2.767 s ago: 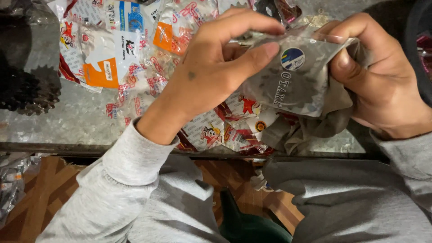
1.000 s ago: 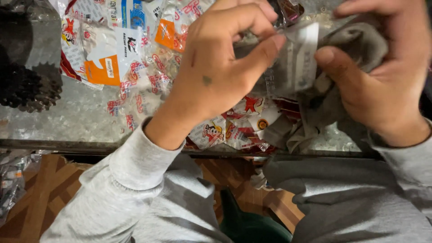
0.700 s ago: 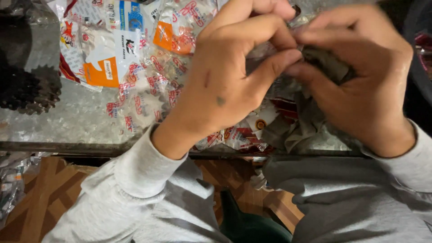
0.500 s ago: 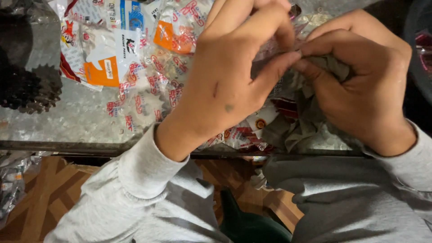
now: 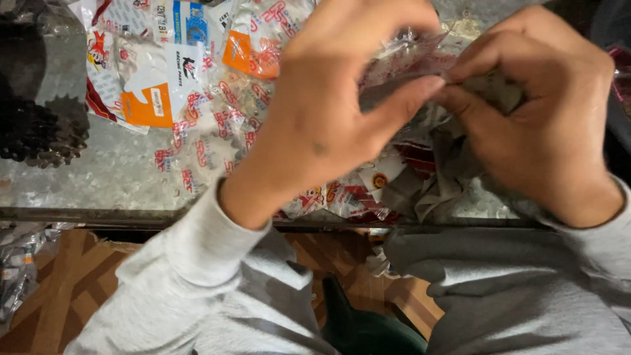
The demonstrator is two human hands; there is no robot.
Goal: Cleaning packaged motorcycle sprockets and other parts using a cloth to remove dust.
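Together, left hand (image 5: 328, 112) and right hand (image 5: 539, 118) pinch a crinkly plastic packet (image 5: 407, 62).

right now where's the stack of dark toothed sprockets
In the head view the dark sprockets sit at the far left edge of the glass counter, left of the orange-and-white packets and well clear of the left hand.

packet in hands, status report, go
Left hand and right hand pinch one clear plastic packet. Held over glass counter. Printed packets piled beneath.
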